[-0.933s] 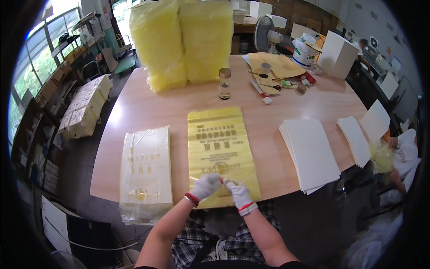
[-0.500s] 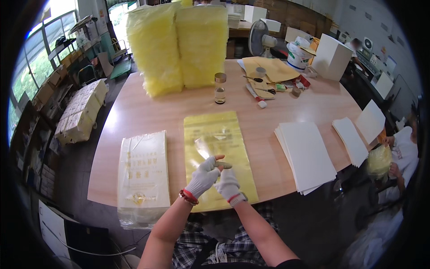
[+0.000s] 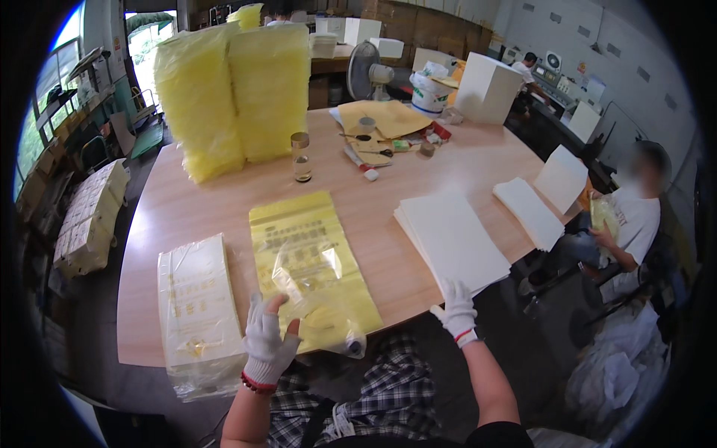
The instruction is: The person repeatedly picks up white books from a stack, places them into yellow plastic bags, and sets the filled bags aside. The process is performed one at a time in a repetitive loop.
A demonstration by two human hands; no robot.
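Observation:
My left hand [image 3: 270,337], in a white glove with bare thumb and forefinger tips, is open beside the near left edge of the yellow printed plastic bags [image 3: 306,246]. Its fingers are spread and appear to hold nothing. Left of it lies a pile of pale printed sheets in clear plastic [image 3: 196,299], overhanging the table's near edge. My gloved right hand [image 3: 457,312] reaches the near edge of a stack of large white boards [image 3: 455,243], fingers stretched out over it. The near end of the yellow bags looks crumpled and shiny.
Tall yellow plastic bundles [image 3: 269,93] stand at the far left beside a lidded clear jar [image 3: 301,158]. Scissors [image 3: 382,153] and brown paper [image 3: 385,119] lie at the back. Smaller white boards [image 3: 529,213] are on the right, near a seated person [image 3: 635,216] holding yellow plastic.
My hands, together over the yellow bags before, have parted: the left moved left, the right went to the white boards. The view has turned rightward.

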